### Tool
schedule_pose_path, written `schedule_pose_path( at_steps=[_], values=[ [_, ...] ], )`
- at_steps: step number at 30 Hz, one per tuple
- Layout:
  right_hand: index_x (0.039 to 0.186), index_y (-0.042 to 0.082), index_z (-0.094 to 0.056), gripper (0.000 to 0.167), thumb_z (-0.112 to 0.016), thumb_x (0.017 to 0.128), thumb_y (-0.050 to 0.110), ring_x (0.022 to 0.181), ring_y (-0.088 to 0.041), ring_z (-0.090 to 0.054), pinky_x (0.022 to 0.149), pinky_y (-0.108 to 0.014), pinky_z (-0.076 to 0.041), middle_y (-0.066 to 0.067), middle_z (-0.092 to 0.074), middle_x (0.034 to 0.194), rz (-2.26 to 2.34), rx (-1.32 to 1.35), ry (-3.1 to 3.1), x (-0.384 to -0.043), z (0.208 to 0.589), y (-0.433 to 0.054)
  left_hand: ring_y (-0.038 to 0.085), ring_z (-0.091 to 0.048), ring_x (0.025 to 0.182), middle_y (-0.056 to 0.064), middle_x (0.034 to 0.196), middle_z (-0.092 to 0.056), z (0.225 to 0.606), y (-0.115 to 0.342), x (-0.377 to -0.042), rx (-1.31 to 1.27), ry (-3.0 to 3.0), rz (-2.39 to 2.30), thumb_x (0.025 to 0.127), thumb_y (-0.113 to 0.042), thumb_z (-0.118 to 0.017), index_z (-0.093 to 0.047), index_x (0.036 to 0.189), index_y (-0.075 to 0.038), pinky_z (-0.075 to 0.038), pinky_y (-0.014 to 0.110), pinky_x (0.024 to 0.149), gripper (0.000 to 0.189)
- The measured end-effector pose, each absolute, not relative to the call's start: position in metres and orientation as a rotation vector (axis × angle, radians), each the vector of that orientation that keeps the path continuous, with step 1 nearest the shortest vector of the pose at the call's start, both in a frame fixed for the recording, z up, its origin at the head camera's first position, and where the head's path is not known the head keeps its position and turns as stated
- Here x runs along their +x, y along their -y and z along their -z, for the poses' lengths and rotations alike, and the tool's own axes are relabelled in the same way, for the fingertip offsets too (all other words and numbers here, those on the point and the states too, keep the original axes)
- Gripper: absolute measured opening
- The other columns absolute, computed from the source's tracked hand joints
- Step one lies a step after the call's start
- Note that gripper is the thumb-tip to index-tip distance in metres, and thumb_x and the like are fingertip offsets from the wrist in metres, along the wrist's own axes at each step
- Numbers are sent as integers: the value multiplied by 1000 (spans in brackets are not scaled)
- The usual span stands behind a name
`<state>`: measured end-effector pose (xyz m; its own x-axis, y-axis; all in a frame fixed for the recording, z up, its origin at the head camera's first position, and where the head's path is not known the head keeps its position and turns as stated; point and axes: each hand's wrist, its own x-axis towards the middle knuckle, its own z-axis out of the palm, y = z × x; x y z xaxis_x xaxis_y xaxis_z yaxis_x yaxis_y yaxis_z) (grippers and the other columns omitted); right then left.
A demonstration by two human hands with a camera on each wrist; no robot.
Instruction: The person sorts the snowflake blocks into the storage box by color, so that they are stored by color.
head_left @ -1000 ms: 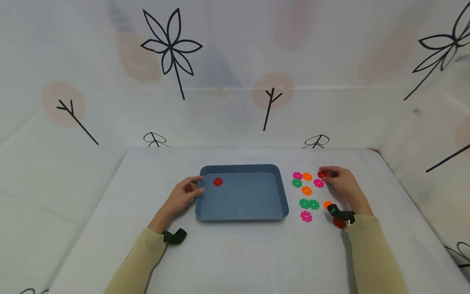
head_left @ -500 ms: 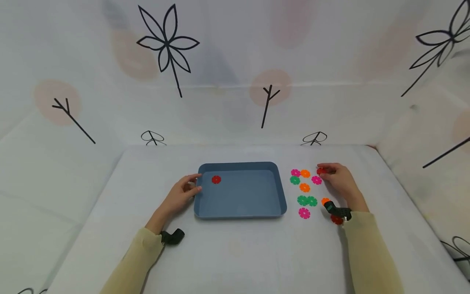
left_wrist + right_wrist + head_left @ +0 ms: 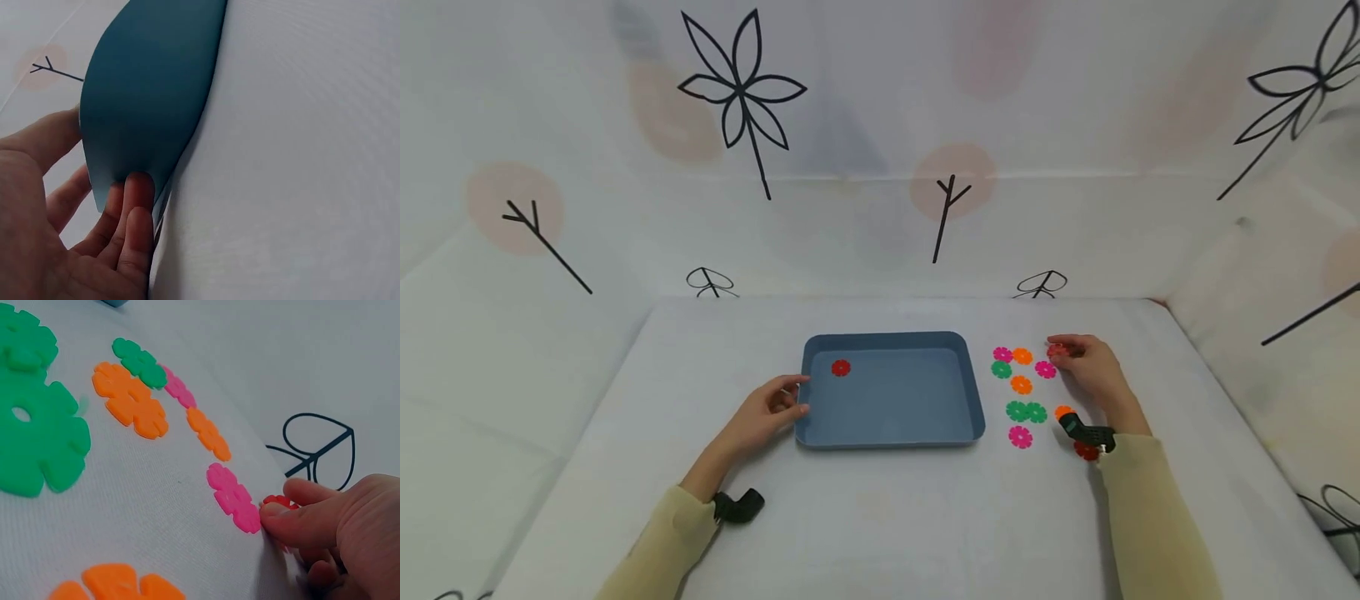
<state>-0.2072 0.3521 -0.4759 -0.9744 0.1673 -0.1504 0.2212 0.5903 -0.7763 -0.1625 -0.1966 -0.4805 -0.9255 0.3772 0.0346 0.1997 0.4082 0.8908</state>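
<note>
My left hand (image 3: 767, 410) is at the left side of a blue-grey tray (image 3: 895, 446), thumb and index fingertip at its rim. In the left wrist view, several fingertips (image 3: 139, 187) of that hand press against the tray's outer wall. A red flower-shaped plastic disc (image 3: 841, 367) lies inside the tray, towards its upper left. To the tray's right, my right hand (image 3: 1097, 371) pinches another red flower-shaped disc (image 3: 279, 500) between thumb and fingers, low over the table. Right beside those fingertips lies a pink disc (image 3: 234, 499). The held disc is mostly hidden by the thumb.
Between tray and right hand lie more flower discs: orange (image 3: 1021, 384), green (image 3: 1036, 412), and pink (image 3: 1020, 437). Near the right wrist are another orange disc (image 3: 1064, 412) and a partly covered red disc (image 3: 1086, 451). A printed white cloth wall (image 3: 865, 233) rises behind the table.
My left hand has slid along the tray's left edge towards me. The right hand stays at the same place with its red disc. The view has shifted slightly.
</note>
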Motion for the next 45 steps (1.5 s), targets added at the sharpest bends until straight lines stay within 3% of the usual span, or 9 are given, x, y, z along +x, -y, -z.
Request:
schedule_pose_path(
  at_steps=[10,18,23,28,31,40,45],
  values=[
    [136,5,-58,41,-61,101,24,115,-36,-42,87,-38,-43,-19,-51,123,1333,357,-2771,-209,477,-351,25,-58,93,18,111,-55,483,200,-160,496,-2471,-1537,93,-13,-71,-52,142,-4,-49,22,80,53],
    [138,2,-55,43,-48,106,29,130,-39,-38,106,-50,-39,-22,-47,141,1477,402,-2693,-210,479,-351,20,-58,92,23,112,-54,453,195,-145,531,-2438,-1569,94,-10,-70,-52,139,5,-50,23,82,51],
    [141,4,-52,46,-49,105,31,131,-37,-36,98,-37,-45,-20,-45,144,1558,441,-2644,-209,476,-355,21,-58,93,23,111,-53,451,193,-145,556,-2420,-1598,94,-9,-70,-52,139,5,-49,22,82,51],
    [140,5,-54,46,-51,104,35,120,-31,-44,81,-19,-46,-20,-49,138,1521,386,-2697,-207,469,-353,23,-58,93,24,112,-53,456,194,-148,536,-2425,-1582,94,-9,-70,-52,140,4,-49,22,82,51],
    [138,3,-55,46,-52,104,34,113,-29,-48,76,-15,-47,-21,-52,134,1508,315,-2724,-205,461,-345,25,-57,94,23,112,-53,469,197,-152,520,-2437,-1569,94,-9,-70,-52,140,3,-49,23,82,52],
    [135,5,-58,41,-57,102,30,110,-33,-55,88,-36,-51,-19,-57,127,1464,70,-2746,-211,437,-298,23,-58,94,14,112,-54,487,202,-159,524,-2420,-1609,93,-16,-72,-55,141,-7,-49,23,82,52],
    [127,5,-64,32,-59,102,23,105,-32,-59,86,-38,-52,-17,-65,120,1421,-121,-2773,-218,429,-265,23,-59,94,12,112,-55,486,201,-161,546,-2423,-1601,93,-20,-73,-56,140,-9,-50,24,83,52]
  ],
)
